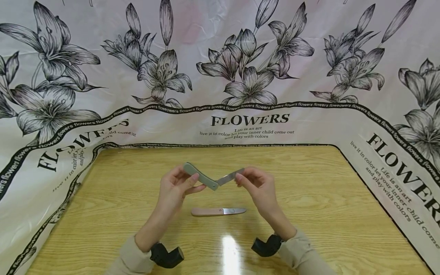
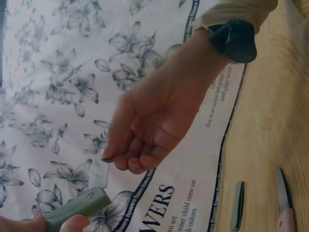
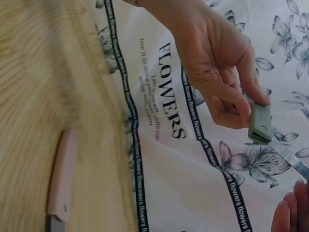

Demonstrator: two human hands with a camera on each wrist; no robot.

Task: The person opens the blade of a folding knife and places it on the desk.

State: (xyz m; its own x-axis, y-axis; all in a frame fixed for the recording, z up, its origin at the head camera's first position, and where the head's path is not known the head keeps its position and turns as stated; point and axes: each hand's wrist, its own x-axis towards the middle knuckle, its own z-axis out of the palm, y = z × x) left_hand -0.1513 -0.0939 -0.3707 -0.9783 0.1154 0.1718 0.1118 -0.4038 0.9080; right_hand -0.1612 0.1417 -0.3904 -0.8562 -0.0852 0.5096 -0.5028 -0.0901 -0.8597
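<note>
A green-handled folding knife [image 1: 203, 177] is held up over the table, partly unfolded, handle and blade meeting in a wide V. My left hand [image 1: 173, 188] grips the handle between thumb and fingers. At the other end my right hand [image 1: 262, 188] pinches the shiny blade [image 1: 227, 178] near its tip. From the left wrist view, the right thumb and fingertips meet at the blade's end, and a pivot screw shows on the green handle [image 2: 77, 209]. Below the hands, a pink-handled knife [image 1: 207, 212] lies on the table with its blade out, pointing right.
In the left wrist view, a slim green object [image 2: 237, 206] lies on the wood table [image 2: 263, 121] beside the pink-handled knife. A flower-printed sheet [image 1: 247, 126] encloses the table's back and sides. Black devices [image 1: 167, 256] are strapped at both wrists.
</note>
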